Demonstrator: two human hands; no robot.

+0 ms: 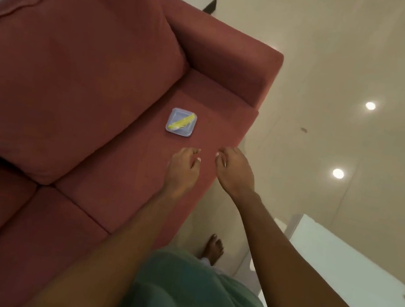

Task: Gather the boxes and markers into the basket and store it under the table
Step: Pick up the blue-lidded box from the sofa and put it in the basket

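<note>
A small clear plastic box lies flat on the seat cushion of a red sofa, near the armrest and just in front of the big back cushion. Inside it a yellow object rests slantwise; the blur hides what it is.

Both bare arms reach out over the seat toward the box. The left hand hovers near it and short of it, apart from it, fingers loosely curled round nothing. The right hand hangs just beside the left, over the seat's front edge, its fingers also slack and empty. Neither hand touches the box.

Low in the view are a green garment and a bare foot on the glossy beige floor, where two round lights are mirrored. A white surface stands at the right
</note>
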